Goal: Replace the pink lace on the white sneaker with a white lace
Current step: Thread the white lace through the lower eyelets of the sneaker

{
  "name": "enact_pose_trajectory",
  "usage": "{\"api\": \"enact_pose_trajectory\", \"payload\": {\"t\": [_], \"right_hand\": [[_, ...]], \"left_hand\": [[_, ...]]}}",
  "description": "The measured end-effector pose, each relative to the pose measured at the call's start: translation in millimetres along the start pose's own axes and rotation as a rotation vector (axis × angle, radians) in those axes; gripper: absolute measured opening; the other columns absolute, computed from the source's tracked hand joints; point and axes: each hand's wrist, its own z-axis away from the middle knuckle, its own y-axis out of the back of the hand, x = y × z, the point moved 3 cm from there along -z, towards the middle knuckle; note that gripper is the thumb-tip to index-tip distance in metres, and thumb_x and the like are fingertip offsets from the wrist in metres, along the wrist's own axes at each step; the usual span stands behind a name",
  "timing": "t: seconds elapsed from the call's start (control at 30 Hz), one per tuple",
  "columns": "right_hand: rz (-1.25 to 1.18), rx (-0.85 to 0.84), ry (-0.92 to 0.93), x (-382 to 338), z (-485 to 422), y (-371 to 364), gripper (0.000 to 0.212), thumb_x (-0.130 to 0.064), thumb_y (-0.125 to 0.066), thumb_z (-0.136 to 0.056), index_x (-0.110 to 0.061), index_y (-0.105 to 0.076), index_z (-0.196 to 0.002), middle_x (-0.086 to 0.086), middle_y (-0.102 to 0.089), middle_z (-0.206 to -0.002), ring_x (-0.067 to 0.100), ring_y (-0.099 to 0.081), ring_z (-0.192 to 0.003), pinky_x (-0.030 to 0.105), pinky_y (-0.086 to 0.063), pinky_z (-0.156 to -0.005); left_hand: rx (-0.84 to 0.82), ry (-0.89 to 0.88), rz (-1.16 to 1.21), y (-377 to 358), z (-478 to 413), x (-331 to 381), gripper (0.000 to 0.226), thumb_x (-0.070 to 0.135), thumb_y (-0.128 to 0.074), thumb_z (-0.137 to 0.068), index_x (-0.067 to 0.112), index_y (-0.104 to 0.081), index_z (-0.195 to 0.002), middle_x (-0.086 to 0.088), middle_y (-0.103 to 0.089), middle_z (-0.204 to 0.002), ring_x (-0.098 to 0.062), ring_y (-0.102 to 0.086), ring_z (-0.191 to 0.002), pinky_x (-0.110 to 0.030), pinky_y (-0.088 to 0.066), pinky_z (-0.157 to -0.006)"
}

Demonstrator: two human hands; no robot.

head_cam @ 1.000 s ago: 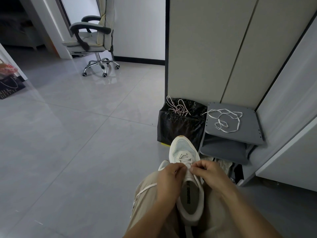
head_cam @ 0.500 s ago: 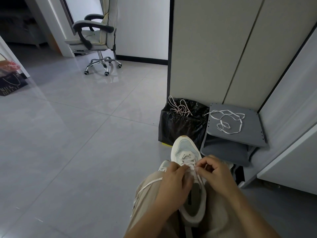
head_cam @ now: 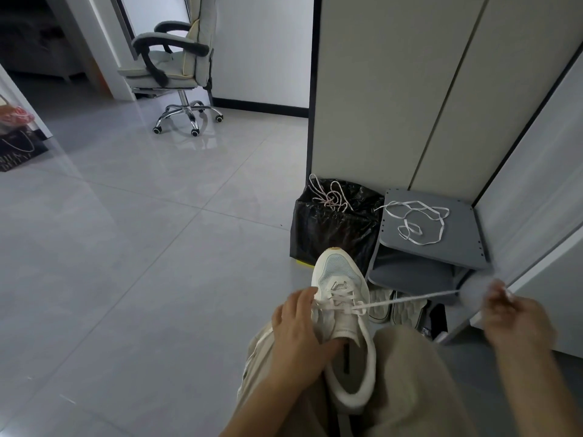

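A white sneaker (head_cam: 340, 270) lies on my lap, toe pointing away. My left hand (head_cam: 299, 335) grips its left side, thumb in the opening. A pale lace (head_cam: 410, 299) runs taut from the upper eyelets out to the right, where my right hand (head_cam: 517, 320), blurred, pinches its end. More of this lace crosses the lower eyelets. A pink lace (head_cam: 329, 195) lies bunched on a black bag. A loose white lace (head_cam: 416, 222) lies on a grey stool.
The black bag (head_cam: 334, 234) and grey stool (head_cam: 463, 244) stand against tall grey cabinet doors (head_cam: 378, 89) just ahead. Other shoes (head_cam: 400, 310) sit under the stool. An office chair (head_cam: 170, 67) stands far back left on the tiled floor (head_cam: 126, 247).
My right hand has swung out to the right from the eyelets, drawing the lace taut. My left hand has slid down onto the sneaker's left side.
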Motion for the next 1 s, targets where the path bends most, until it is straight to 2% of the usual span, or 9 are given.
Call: {"api": "enact_pose_trajectory", "payload": {"t": [0.03, 0.07, 0.1, 0.2, 0.33, 0.43, 0.6, 0.77, 1.0], "right_hand": [[0.094, -0.031, 0.062, -6, -5, 10, 0.028, 0.005, -0.038, -0.059, -0.001, -0.053, -0.082, 0.004, -0.068, -0.066, -0.002, -0.057, -0.048, 0.007, -0.043, -0.050], [0.026, -0.115, -0.020, -7, -5, 11, 0.021, 0.000, -0.039, -0.091, 0.001, -0.059, -0.085, -0.006, -0.070, -0.068, -0.006, -0.056, -0.049, 0.004, -0.041, -0.050], [0.217, -0.125, 0.007, -9, -4, 18, 0.047, -0.032, -0.032, -0.099, 0.002, -0.063, -0.088, -0.022, -0.067, -0.065, -0.012, -0.054, -0.052, 0.000, -0.041, -0.053], [0.716, -0.031, 0.309, 7, 2, 13, 0.020, -0.004, -0.048, -0.093, -0.010, -0.058, -0.077, -0.007, -0.063, -0.054, 0.002, -0.058, -0.051, 0.013, -0.045, -0.049], [1.249, -0.657, 0.502, 56, 51, -46, 0.014, -0.014, -0.059, -0.089, -0.026, -0.058, -0.096, -0.005, -0.055, -0.098, 0.007, -0.057, -0.080, 0.016, -0.041, -0.068], [1.464, -0.948, 0.470, 77, 76, -65, 0.015, -0.022, -0.063, -0.087, -0.030, -0.057, -0.098, -0.017, -0.051, -0.098, 0.000, -0.053, -0.079, 0.012, -0.038, -0.067], [1.385, -0.961, 0.303, 65, 74, -59, 0.007, -0.020, -0.062, -0.088, -0.016, -0.064, -0.083, -0.005, -0.064, -0.074, 0.004, -0.057, -0.067, 0.009, -0.042, -0.062], [0.988, -0.679, 0.252, 25, 57, -40, 0.016, -0.009, -0.050, -0.092, -0.003, -0.059, -0.080, 0.003, -0.064, -0.066, 0.002, -0.048, -0.047, 0.015, -0.041, -0.049], [1.134, -0.654, 0.222, 27, 47, -19, 0.013, -0.010, -0.056, -0.090, -0.002, -0.061, -0.081, 0.004, -0.058, -0.059, 0.002, -0.046, -0.044, 0.023, -0.041, -0.055]], "left_hand": [[0.044, -0.062, -0.022, 0, 1, 2, 0.071, 0.043, -0.060, -0.065, 0.026, -0.034, -0.129, 0.013, -0.035, -0.122, -0.007, -0.032, -0.111, -0.032, -0.029, -0.104], [0.084, -0.129, -0.047, -2, 3, 2, 0.073, 0.043, -0.060, -0.063, 0.026, -0.033, -0.128, 0.011, -0.033, -0.127, -0.008, -0.030, -0.117, -0.032, -0.028, -0.103], [0.112, -0.156, -0.034, -3, 4, 1, 0.074, 0.044, -0.062, -0.062, 0.026, -0.032, -0.128, 0.008, -0.031, -0.131, -0.007, -0.027, -0.122, -0.029, -0.025, -0.103], [0.041, 0.004, 0.205, -1, 3, -4, 0.079, 0.053, -0.069, -0.055, 0.040, -0.030, -0.123, 0.020, -0.032, -0.129, 0.014, -0.028, -0.121, -0.008, -0.026, -0.097], [-0.096, 0.216, 0.364, 4, -4, -5, 0.039, 0.051, -0.057, -0.079, 0.039, -0.034, -0.108, 0.021, -0.053, -0.105, 0.001, -0.057, -0.095, -0.016, -0.046, -0.083], [-0.123, 0.212, 0.214, 8, -10, -6, 0.010, 0.027, -0.043, -0.097, 0.028, -0.045, -0.107, 0.019, -0.058, -0.085, 0.005, -0.055, -0.079, -0.010, -0.041, -0.070], [-0.081, 0.281, 0.404, 26, -17, -20, 0.014, 0.012, -0.052, -0.093, 0.023, -0.052, -0.102, 0.007, -0.045, -0.062, 0.001, -0.044, -0.054, -0.010, -0.037, -0.059], [0.059, 0.329, 0.515, 46, -17, -34, 0.019, 0.001, -0.053, -0.090, 0.019, -0.057, -0.093, 0.001, -0.044, -0.060, -0.005, -0.041, -0.054, -0.017, -0.039, -0.058], [0.049, 0.327, 0.486, 46, -7, -38, 0.017, 0.001, -0.053, -0.089, 0.018, -0.058, -0.089, 0.012, -0.045, -0.052, -0.006, -0.040, -0.053, -0.021, -0.039, -0.056]]}}
